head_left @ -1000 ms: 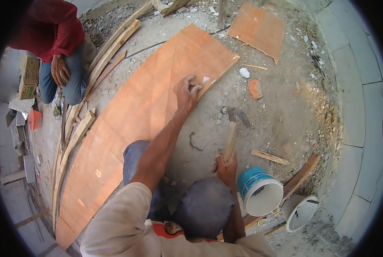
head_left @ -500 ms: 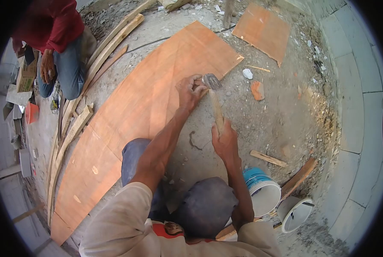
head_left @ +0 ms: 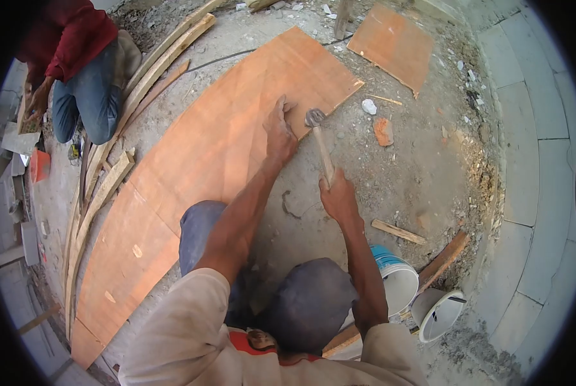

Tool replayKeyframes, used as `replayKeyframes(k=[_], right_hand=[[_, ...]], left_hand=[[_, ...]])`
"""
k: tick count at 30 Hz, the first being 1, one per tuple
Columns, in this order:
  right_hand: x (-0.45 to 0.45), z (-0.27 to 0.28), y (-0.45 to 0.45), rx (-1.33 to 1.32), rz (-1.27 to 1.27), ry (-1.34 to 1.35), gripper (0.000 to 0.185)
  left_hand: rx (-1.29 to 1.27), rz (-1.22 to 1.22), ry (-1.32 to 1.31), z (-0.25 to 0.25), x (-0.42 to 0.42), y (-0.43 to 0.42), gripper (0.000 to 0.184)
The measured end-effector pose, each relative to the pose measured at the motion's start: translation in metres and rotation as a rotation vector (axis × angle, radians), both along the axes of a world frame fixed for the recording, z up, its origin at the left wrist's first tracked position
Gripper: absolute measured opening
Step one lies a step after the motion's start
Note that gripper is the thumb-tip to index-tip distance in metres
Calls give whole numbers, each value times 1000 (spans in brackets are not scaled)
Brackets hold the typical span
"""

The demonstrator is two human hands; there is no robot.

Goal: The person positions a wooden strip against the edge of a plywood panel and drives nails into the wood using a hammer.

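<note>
My right hand [head_left: 339, 198] is wrapped round the wooden handle of a hammer [head_left: 323, 149]. The hammer's head is up by the near edge of a long, curved plywood sheet [head_left: 236, 109] lying on the ground. Close to that same edge, my left hand [head_left: 280, 134] lies over the plywood, fingers stretched out and thumb apart, just left of the hammer head. No object shows in its fingers, though any small nail there would be too small to make out.
A smaller plywood piece [head_left: 394, 46] lies at the upper right. Long timber strips [head_left: 104, 193] run along the left, near a kneeling person [head_left: 85, 71] in red. Two buckets [head_left: 400, 288] stand by my right arm. A block wall [head_left: 536, 161] borders the right side.
My left fingers have straightened and drawn away from the hammer head. The hammer has tilted slightly, its head shifting a little left. The other person's hand has moved left.
</note>
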State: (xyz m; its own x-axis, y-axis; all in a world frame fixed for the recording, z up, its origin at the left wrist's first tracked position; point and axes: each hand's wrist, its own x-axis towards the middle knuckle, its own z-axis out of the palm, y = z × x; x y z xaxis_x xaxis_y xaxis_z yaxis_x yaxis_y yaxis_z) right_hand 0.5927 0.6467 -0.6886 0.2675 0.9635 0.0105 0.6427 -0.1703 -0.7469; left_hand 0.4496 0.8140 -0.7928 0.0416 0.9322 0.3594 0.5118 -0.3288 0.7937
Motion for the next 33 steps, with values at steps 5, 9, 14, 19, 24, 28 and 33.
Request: replayKeyframes(k=[5,9,14,19,24,28,33], right_hand=[[-7,59,12,72,-61,262,22],[-17,77,10,258,-142,439,23],[-2,-15,-9,100,82,-40,25],[-11,20,2,-78,-8,92,29],[-12,-15,-6,442,-11,215,33],[3,-32,-2,-243,78,-63,31],[-20,-26,-15,107,-10,207,27]], left_hand=[[-60,-28,-60,-8,-1,-8,76],[-3,-1,-55,0,2,1,74],[5,4,-84,-5,1,11,74],[-64,-5,-144,-9,2,5,75],[62,33,36,1,2,4,73],[-219,-20,-401,12,9,2,72],[13,-23,-127,-24,2,15,72]])
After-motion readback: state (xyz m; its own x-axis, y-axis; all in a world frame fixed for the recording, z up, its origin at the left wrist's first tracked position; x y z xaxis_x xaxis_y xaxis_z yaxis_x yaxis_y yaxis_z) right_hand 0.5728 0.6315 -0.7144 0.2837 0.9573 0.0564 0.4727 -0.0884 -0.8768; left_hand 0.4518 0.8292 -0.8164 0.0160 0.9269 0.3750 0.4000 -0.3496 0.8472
